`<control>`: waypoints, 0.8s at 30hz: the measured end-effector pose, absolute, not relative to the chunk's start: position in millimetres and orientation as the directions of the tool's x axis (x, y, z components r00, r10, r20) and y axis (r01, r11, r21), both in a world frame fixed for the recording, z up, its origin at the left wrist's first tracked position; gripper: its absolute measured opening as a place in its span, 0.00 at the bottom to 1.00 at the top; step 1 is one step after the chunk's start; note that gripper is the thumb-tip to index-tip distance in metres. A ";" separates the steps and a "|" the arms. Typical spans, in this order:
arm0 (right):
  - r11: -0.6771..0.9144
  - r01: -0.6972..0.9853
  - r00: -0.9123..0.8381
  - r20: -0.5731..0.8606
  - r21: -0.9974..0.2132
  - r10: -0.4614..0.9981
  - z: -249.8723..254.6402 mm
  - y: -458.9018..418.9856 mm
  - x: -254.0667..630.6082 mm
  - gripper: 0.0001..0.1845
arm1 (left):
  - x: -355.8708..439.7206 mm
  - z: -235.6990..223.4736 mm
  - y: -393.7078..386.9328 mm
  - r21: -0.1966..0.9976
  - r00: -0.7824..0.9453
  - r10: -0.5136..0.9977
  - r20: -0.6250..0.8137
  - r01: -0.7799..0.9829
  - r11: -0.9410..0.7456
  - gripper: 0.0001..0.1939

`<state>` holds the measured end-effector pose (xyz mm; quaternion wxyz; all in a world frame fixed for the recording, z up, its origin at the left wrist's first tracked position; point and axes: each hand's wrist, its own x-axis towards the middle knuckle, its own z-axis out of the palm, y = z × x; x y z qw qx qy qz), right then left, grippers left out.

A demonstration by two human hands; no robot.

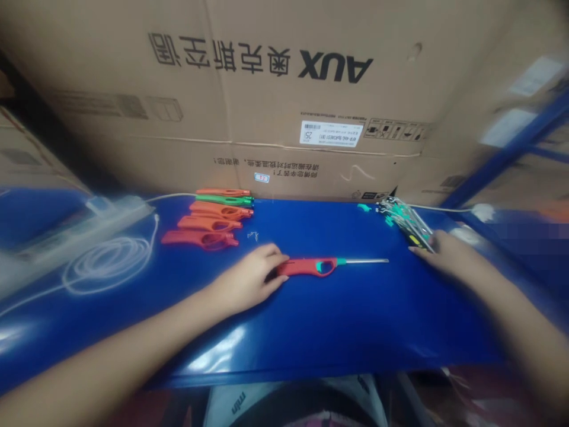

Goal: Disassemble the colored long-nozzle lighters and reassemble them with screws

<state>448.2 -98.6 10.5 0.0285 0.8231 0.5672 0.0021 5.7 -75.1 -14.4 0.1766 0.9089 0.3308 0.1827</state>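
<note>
My left hand (255, 276) is closed on the rear end of a red gas lighter (304, 267), which lies along the blue table top. The lighter has a green trigger inside its guard loop, and a thin metal tube points right. At the right, my right hand (448, 252) is closed at the near end of a pile of metal lighter tubes with green parts (402, 216). A yellow-and-black piece (415, 239) shows beside its fingers; exactly what they grip is unclear. Several orange, red and green lighter handles (213, 222) lie in a column at the back left.
A large cardboard box (258, 112) with upside-down print stands along the back edge. On the left are a coiled white cable (109, 264) and a power strip (80, 237). A white plug (482, 212) and a blue metal post (502, 142) are at right.
</note>
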 end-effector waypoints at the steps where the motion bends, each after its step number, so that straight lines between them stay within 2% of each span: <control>1: -0.357 0.933 0.358 -0.028 0.039 0.933 10.7 -99.7 447.2 0.13 | 5.7 -14.1 -75.1 0.441 0.716 0.665 0.215 0.536 -0.720 0.16; 5: -0.376 0.926 0.375 0.016 0.031 0.927 12.4 -104.5 443.5 0.15 | 6.0 -12.6 -75.4 0.442 0.714 0.667 0.212 0.538 -0.717 0.17; 10: -0.261 0.944 0.230 0.165 0.199 0.959 11.4 -107.4 441.4 0.18 | 6.4 -12.6 -75.0 0.437 0.718 0.660 0.222 0.532 -0.725 0.17; 16: -0.236 0.940 0.202 0.153 0.248 0.967 0.7 -101.2 441.8 0.19 | 6.6 -12.6 -74.6 0.429 0.719 0.655 0.231 0.530 -0.732 0.17; 18: -0.275 0.943 0.247 0.158 0.189 0.956 3.2 -99.2 440.2 0.17 | 6.7 -12.2 -74.7 0.430 0.719 0.656 0.228 0.530 -0.731 0.17; 21: -0.337 0.941 0.328 0.160 0.037 0.931 19.2 -98.3 435.0 0.13 | 6.6 -12.1 -74.8 0.431 0.721 0.655 0.226 0.529 -0.731 0.17; 24: -0.372 0.926 0.376 0.252 -0.063 0.892 43.2 -99.2 427.0 0.13 | 6.3 -12.5 -74.6 0.425 0.720 0.652 0.239 0.526 -0.737 0.16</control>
